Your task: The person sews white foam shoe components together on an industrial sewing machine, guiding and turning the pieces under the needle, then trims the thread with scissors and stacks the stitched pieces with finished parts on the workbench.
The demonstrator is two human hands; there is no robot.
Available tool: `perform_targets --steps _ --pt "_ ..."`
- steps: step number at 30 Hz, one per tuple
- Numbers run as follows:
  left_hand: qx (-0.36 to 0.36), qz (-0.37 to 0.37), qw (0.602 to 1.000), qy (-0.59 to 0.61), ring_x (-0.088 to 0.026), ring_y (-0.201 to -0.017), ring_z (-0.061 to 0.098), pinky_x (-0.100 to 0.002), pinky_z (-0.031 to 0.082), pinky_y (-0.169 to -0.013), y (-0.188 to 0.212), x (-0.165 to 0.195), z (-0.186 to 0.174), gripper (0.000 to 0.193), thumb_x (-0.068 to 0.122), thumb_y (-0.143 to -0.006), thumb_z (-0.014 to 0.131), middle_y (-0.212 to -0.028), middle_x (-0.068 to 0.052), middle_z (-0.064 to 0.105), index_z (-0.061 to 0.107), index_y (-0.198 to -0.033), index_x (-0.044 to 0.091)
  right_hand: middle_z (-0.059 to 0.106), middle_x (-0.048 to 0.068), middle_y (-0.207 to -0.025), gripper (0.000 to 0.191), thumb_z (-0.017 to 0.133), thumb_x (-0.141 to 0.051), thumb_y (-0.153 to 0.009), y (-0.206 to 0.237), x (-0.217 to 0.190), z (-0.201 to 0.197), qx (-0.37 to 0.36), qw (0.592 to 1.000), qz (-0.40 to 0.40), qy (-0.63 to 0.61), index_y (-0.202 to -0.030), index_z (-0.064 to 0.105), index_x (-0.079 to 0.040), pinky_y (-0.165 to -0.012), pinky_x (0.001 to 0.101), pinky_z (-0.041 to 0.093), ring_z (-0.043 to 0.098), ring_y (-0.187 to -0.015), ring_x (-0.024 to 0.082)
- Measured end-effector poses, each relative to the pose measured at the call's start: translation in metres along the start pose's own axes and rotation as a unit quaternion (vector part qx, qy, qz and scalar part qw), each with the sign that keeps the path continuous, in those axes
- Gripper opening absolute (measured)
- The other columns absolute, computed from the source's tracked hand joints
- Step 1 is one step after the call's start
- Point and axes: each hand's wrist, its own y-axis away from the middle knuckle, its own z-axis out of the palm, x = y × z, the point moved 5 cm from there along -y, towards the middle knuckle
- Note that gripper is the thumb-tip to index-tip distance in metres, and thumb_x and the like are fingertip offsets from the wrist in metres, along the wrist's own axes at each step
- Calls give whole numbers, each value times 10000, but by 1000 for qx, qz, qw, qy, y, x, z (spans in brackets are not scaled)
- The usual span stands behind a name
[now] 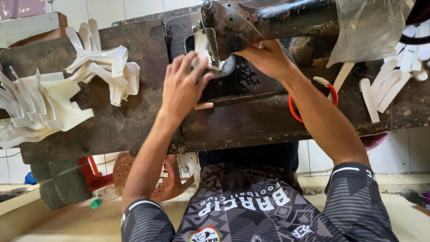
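The person leans over an old black sewing machine (268, 20) on a worn dark table (134, 121). The left hand (181, 87) lies flat, fingers spread, on a white piece (202, 49) beneath the presser foot. The right hand (266, 56) reaches under the machine arm; I cannot tell its grip. White cut pieces (40, 105) are stacked at the left, white strips (380, 89) at the right.
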Motion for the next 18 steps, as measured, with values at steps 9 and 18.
perform_targets --steps 9,18 --pt "72 -76 993 58 -301 -1090 619 -441 467 -949 18 37 4 165 203 -991 738 -1106 -92 676 724 -1105 84 723 -5 -1212 212 659 -28 -1061 2 -28 20 -32 997 -56 43 -1271 689 -11 -960 261 536 642 -1105 77" --pt "78 -128 982 114 -343 -1032 601 -452 458 -878 5 31 13 330 223 -906 814 -1151 -149 626 623 -1122 61 712 -46 -1143 197 710 -64 -1041 2 -25 17 -2 988 -75 138 -1235 711 -32 -896 253 507 606 -1037 50"
